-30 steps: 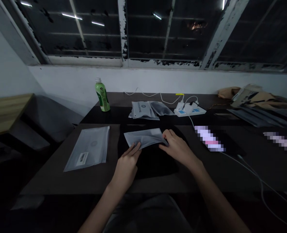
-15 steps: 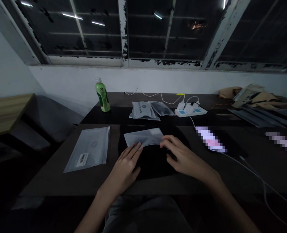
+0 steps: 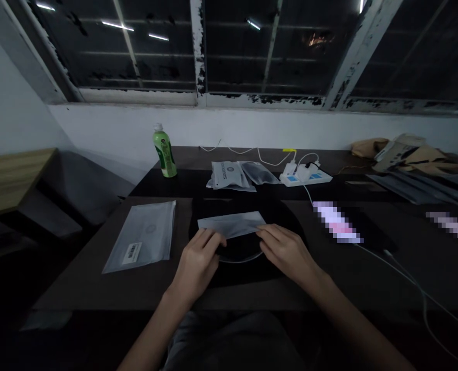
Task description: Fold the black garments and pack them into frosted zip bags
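Note:
A frosted plastic bag (image 3: 231, 224) lies in front of me on a round black mat (image 3: 248, 275), its near part turned or folded up. My left hand (image 3: 200, 256) pinches its left side, fingers curled over the edge. On the right side, my right hand (image 3: 282, 247) grips the same bag between thumb and fingers. Between the hands, a thin pale curved edge bows toward me over a dark area; whether it belongs to the bag I cannot tell. A second frosted zip bag (image 3: 146, 232) with a barcode label lies flat to the left, untouched.
Behind the mat lie several packed frosted bags (image 3: 229, 175). A green bottle (image 3: 164, 152) stands at the back left. A power strip (image 3: 306, 178) with chargers, a lit phone (image 3: 337, 221) and white cables (image 3: 401, 273) are on the right. Brown paper packaging (image 3: 418, 154) sits at far right.
My left fingers have gone from lying flat on the bag to curling around its edge. The right hand has shifted slightly nearer. The bag's pale face looks narrower, and a curved edge now shows below it.

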A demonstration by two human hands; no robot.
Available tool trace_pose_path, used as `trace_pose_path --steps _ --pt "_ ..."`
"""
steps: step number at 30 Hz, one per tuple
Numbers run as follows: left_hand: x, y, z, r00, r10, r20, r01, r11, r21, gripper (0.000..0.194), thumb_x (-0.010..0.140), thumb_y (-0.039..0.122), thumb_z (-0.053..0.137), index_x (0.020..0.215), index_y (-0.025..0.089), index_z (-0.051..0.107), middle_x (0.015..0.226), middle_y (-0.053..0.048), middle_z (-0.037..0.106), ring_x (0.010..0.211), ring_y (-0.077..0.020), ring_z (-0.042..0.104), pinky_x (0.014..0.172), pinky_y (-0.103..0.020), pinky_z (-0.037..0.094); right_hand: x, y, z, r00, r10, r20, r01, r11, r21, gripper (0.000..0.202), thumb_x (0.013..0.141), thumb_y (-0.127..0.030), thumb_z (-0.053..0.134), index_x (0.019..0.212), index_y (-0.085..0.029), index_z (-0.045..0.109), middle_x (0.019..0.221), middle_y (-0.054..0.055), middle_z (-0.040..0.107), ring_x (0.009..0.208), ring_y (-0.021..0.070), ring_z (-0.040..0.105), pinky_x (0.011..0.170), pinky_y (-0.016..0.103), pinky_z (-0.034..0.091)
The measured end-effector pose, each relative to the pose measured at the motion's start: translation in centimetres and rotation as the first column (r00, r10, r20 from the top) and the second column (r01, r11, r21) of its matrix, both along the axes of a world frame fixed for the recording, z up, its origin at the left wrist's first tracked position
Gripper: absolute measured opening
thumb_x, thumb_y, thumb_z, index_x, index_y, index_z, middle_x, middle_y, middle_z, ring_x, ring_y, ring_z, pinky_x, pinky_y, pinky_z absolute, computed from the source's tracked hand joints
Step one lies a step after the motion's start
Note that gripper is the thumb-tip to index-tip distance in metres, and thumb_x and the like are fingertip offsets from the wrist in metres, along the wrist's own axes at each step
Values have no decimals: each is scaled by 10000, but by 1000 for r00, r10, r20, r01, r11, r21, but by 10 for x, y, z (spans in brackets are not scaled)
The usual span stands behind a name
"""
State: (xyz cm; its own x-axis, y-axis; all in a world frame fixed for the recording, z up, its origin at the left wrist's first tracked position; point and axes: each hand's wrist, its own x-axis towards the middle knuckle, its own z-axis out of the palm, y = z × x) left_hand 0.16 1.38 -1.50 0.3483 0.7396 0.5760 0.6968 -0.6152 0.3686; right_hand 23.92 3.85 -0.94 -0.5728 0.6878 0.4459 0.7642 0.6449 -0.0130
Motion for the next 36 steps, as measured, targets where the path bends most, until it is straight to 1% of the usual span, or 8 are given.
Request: trace_pose_path --steps 4,10,13,17,23,27,31,36 --pt "4 -2 6 995 37 -91 -49 989 -141 582 621 -79 487 1137 185 544 1170 -102 602 1104 -279 586 928 -453 542 -7 -4 3 990 -144 2 143 979 -144 323 821 19 380 974 -152 608 993 115 641 830 213 651 772 357 551" --pt "-16 -10 10 970 -188 -154 120 922 -367 734 885 335 664 1511 275 286 1590 -109 315 1470 -301 298 1143 -504 394 7 -16 18 992 59 -113 -101 907 -409 571 827 -175 595 1369 -238 427 1485 98 410 1362 252 424 1104 429 407" --pt "-18 -7 4 976 -141 -165 85 948 -307 614 931 285 613 1485 276 347 1545 -99 406 1419 -268 405 1115 -462 438 6 -16 17 990 46 -134 -95 917 -387 489 886 -253 604 1348 -255 444 1455 86 452 1325 240 468 1095 417 418" --pt "-1 -1 -7 960 5 -281 -50 986 -156 438 877 90 604 1290 227 556 1296 -82 646 1166 -272 637 974 -439 543 -16 -4 3 999 -41 8 41 965 -258 188 894 -125 537 1067 -194 559 1125 93 621 1058 243 624 906 375 524" --pt "20 1 -8 901 311 -304 -366 919 -144 255 886 103 586 1098 240 617 1035 -39 715 870 -232 710 763 -339 576 -48 1 -5 924 -354 144 376 907 -186 223 863 -30 491 1022 -171 557 966 80 647 700 193 678 615 297 500" --pt "-10 -3 -8 946 223 -235 -254 961 -109 524 796 269 766 1262 221 530 1311 -120 605 1171 -328 609 959 -480 527 -21 -12 6 974 -224 -47 201 936 -290 286 895 -266 610 1163 -210 525 1161 95 626 1010 262 659 882 400 512" --pt "-44 -19 -8 968 180 -177 -205 969 -138 630 797 357 768 1336 239 463 1380 -119 541 1237 -326 565 968 -492 534 28 -27 4 949 -213 -231 99 900 -424 412 902 -320 603 1293 -304 475 1277 53 587 1096 235 622 887 378 525" --pt "-20 -33 -1 979 153 -136 -159 987 -33 405 888 265 668 1266 200 538 1346 -126 558 1220 -305 566 975 -488 527 45 -30 -22 918 -226 -327 75 906 -416 269 925 -187 525 1160 -284 615 1086 19 693 911 188 674 838 353 524"
